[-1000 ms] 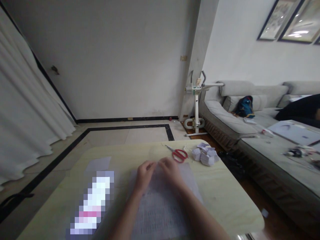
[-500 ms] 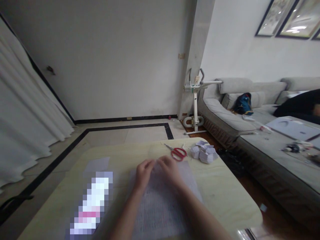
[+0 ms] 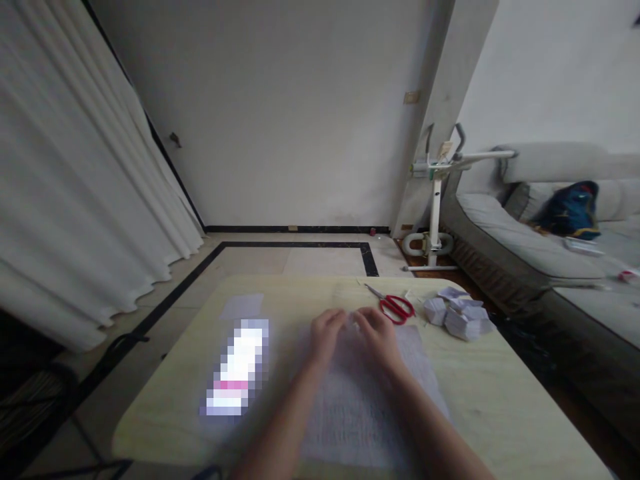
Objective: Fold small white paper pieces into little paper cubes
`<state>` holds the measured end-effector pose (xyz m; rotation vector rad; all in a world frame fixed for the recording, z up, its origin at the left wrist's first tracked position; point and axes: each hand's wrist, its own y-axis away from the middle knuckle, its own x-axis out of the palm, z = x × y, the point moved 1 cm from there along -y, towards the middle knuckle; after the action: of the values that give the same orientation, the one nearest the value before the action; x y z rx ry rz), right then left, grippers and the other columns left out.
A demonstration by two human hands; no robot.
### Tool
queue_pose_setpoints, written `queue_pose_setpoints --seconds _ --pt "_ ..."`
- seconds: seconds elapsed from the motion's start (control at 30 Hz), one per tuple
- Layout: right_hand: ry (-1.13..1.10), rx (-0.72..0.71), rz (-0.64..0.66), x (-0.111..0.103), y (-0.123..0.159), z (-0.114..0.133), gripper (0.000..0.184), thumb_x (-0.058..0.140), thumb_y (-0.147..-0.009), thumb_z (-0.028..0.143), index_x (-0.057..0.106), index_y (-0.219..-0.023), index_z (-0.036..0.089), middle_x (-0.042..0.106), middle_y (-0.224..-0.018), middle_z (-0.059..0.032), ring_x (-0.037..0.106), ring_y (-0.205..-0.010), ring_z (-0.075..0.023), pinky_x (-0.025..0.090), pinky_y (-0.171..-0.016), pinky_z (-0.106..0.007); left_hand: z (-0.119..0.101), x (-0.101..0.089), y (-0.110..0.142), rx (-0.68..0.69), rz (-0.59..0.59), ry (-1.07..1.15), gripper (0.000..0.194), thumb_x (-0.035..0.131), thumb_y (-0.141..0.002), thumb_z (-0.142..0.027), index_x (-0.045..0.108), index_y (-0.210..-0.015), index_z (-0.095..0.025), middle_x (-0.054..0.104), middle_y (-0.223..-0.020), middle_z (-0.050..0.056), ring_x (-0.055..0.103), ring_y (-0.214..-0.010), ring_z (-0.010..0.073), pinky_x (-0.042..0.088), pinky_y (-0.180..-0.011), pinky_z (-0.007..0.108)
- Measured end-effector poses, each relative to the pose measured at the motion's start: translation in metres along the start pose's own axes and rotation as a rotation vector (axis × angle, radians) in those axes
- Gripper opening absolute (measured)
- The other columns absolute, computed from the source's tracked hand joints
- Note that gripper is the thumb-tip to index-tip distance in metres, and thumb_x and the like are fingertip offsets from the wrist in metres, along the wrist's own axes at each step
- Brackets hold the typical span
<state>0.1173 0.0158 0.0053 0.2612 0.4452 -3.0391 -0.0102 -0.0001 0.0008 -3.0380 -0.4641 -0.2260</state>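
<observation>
Both hands meet over the top part of a large printed sheet [image 3: 360, 427] lying on the table. Closed at the fingertips, my left hand [image 3: 327, 333] pinches one side of a small whitish piece of paper [image 3: 351, 321]. On its other side my right hand [image 3: 375, 333] has its fingers closed too. Much of that piece is hidden by the fingers, and its shape is blurred. Red-handled scissors [image 3: 396, 308] lie just beyond my right hand, blades pointing to the far left. Further right sits a cluster of folded paper pieces [image 3: 460, 315].
A pale wooden table [image 3: 500, 400] with rounded corners carries everything. At its left are a blurred-out bright phone-like screen [image 3: 240, 367] and a small blank paper [image 3: 243, 306]. Behind stand a white exercise machine [image 3: 436, 200] and a grey sofa [image 3: 530, 240].
The view has turned to the left, so the table and room sit further right in the picture. My hands stay together over the sheet, fingers still pinched.
</observation>
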Motion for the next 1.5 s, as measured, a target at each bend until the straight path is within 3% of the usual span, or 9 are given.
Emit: queue_pose_setpoints --seconds 0.27,0.43,0.6,0.83,1.17,1.37,1.5 --pt "-0.018 0.023 -0.009 0.0 -0.001 -0.005 0.028 0.054 -0.082 0.043 0.057 -0.077 0.016 0.055 -0.065 -0.0011 0.05 -0.06 -0.0151 0.039 -0.055 -0.025 0.006 -0.005 -0.005 -0.049 -0.067 0.12 0.032 0.068 -0.068 -0.041 0.069 -0.081 -0.012 0.065 -0.068 0.004 0.058 -0.06 0.013 0.042 -0.053 0.022" --pt "0.004 -0.005 -0.049 0.003 0.0 -0.006 0.021 0.052 -0.083 0.037 0.055 -0.078 0.016 0.052 -0.063 0.0008 0.048 -0.058 -0.0138 0.038 -0.054 -0.024 0.011 -0.005 -0.005 -0.024 -0.069 0.208 0.029 0.065 -0.072 -0.04 0.067 -0.083 -0.013 0.067 -0.08 0.007 0.062 -0.074 0.0156 0.047 -0.066 0.025" --pt "0.022 -0.043 -0.047 0.003 0.0 -0.006 0.016 0.053 -0.081 0.032 0.056 -0.077 0.016 0.054 -0.065 0.0003 0.05 -0.058 -0.0131 0.039 -0.054 -0.023 0.01 -0.006 -0.005 0.055 -0.085 0.116 0.029 0.066 -0.072 -0.039 0.066 -0.084 -0.013 0.066 -0.081 0.006 0.061 -0.072 0.0154 0.048 -0.068 0.026" --pt "0.079 -0.032 0.016 -0.002 0.002 0.0 0.022 0.061 -0.076 0.035 0.066 -0.087 0.016 0.061 -0.07 -0.0034 0.053 -0.062 -0.0152 0.042 -0.057 -0.025 0.003 -0.007 -0.002 0.056 -0.058 0.055 0.027 0.066 -0.072 -0.039 0.066 -0.083 -0.014 0.065 -0.076 0.003 0.06 -0.066 0.0135 0.047 -0.064 0.023" --pt "-0.005 -0.023 -0.014 -0.001 0.001 0.007 0.022 0.057 -0.08 0.036 0.063 -0.075 0.016 0.063 -0.071 -0.0048 0.056 -0.066 -0.0172 0.043 -0.061 -0.027 -0.005 -0.003 0.002 -0.051 -0.052 0.334 0.023 0.067 -0.071 -0.037 0.063 -0.079 -0.016 0.063 -0.077 0.001 0.06 -0.073 0.0124 0.047 -0.066 0.022" --pt "-0.005 -0.024 -0.003 -0.003 0.0 0.001 0.023 0.053 -0.082 0.038 0.06 -0.076 0.017 0.059 -0.07 -0.0031 0.055 -0.065 -0.0164 0.043 -0.059 -0.026 -0.007 -0.003 0.003 -0.016 0.12 0.111 0.027 0.066 -0.073 -0.038 0.067 -0.086 -0.014 0.067 -0.081 0.005 0.062 -0.075 0.0149 0.047 -0.068 0.024" --pt "-0.012 -0.032 0.018 -0.003 0.0 0.002 0.024 0.051 -0.083 0.039 0.059 -0.077 0.017 0.058 -0.07 -0.0027 0.054 -0.066 -0.0165 0.043 -0.06 -0.026 -0.008 -0.005 0.002 0.004 0.11 -0.038 0.027 0.068 -0.07 -0.038 0.069 -0.08 -0.013 0.067 -0.071 0.004 0.06 -0.066 0.0151 0.046 -0.063 0.024"
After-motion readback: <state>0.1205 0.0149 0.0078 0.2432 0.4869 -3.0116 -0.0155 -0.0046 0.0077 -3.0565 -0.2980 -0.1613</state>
